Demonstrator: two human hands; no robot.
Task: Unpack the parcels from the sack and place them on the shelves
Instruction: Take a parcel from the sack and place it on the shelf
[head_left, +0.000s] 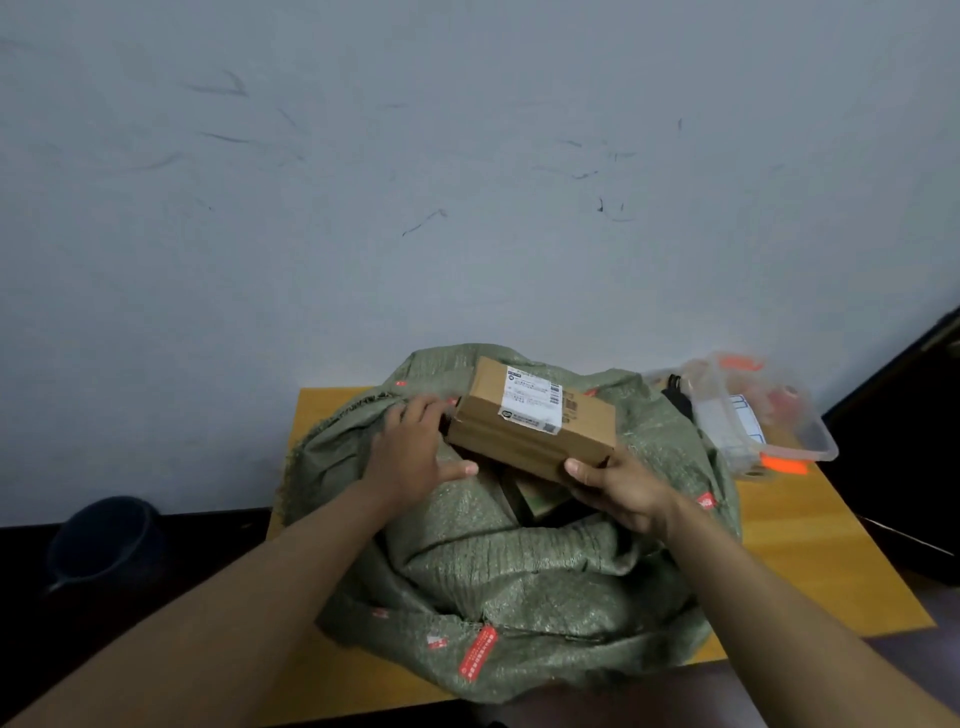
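At centre frame, a cardboard parcel (530, 421) sits above the mouth of the green woven sack (519, 571) on the yellow bench (810, 551). The right hand (618, 491) grips its near corner; the left hand (410, 452), fingers spread, touches its left end. The parcel's white label is unreadable, as are the sack's red tags.

A plain storeroom: scuffed bare wall (467, 156), small yellow table (810, 545), woven sack (519, 571) of parcels.

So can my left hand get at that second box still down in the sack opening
Probably yes. The left hand rests open on the sack beside the opening, and the second box lies partly exposed under the cardboard parcel the right hand grips.
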